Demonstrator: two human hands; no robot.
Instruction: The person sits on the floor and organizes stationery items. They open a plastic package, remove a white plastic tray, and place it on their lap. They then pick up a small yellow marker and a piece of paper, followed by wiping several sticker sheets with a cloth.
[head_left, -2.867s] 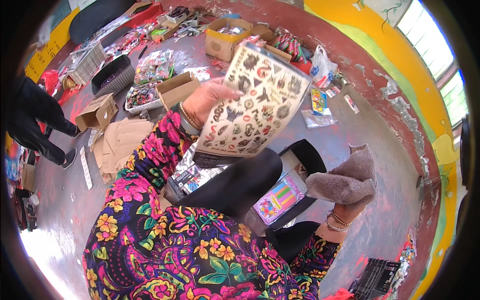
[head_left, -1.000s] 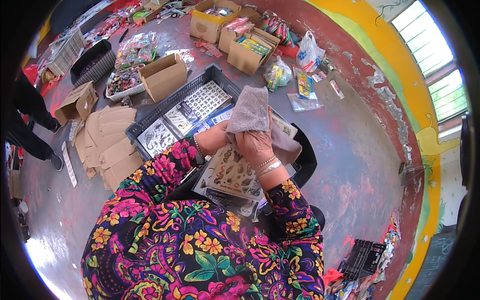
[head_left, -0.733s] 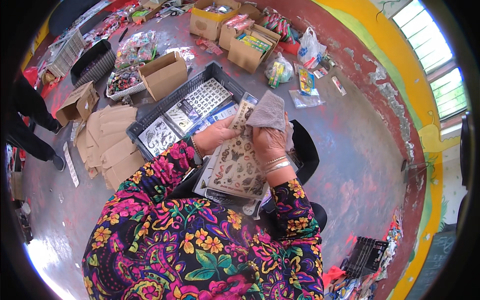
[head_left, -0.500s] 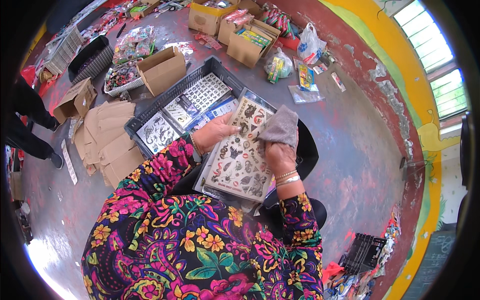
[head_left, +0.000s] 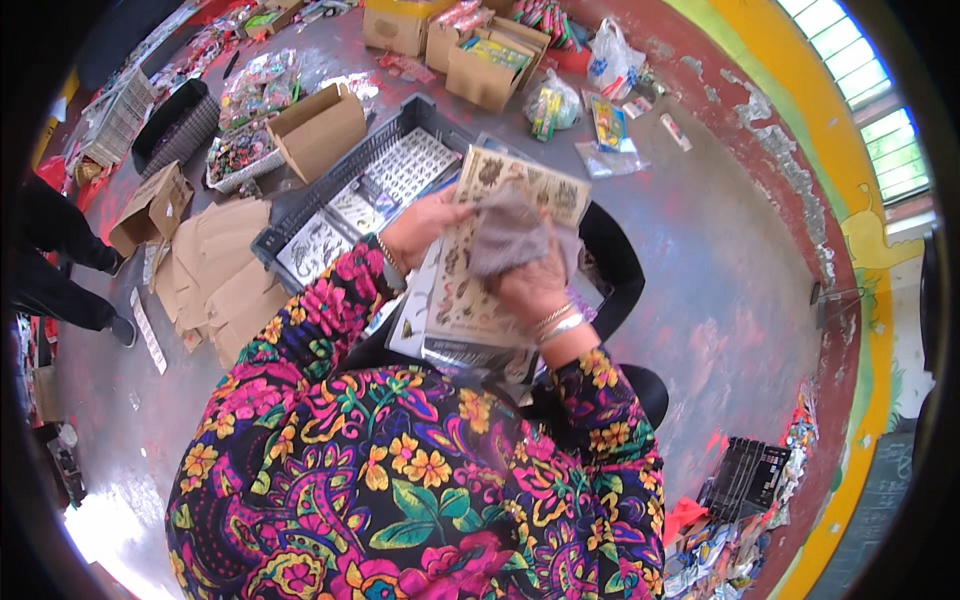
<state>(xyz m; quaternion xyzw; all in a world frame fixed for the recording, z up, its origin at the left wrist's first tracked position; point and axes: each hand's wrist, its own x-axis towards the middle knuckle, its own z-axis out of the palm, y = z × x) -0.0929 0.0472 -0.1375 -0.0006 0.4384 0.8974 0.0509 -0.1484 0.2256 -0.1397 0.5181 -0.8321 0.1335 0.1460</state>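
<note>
A stack of temporary tattoo sheets (head_left: 465, 318) lies tilted over my lap. The top sheet is beige, with small dark and red designs. My left hand (head_left: 425, 232) grips the stack's upper left edge, thumb on top. Closed on a crumpled grey cloth (head_left: 510, 235), my right hand (head_left: 535, 285) presses it against the middle of the top sheet, covering many of the designs. Some right fingers are hidden by the cloth and blurred. Just beyond my left hand stands a dark grey plastic crate (head_left: 290, 222) holding more printed sheets (head_left: 315, 248).
Flattened cardboard (head_left: 225, 270) lies left of the crate, near an open box (head_left: 318, 130). A person's legs (head_left: 70, 260) stand at the far left. Bagged goods (head_left: 552, 108) and cartons (head_left: 490, 75) sit at the back. A black item (head_left: 745, 478) lies among litter at lower right.
My right hand has moved left with the cloth, from the sheet's right edge onto its middle. A dark printed strip now shows below the top sheet's lower edge. The view has shifted slightly.
</note>
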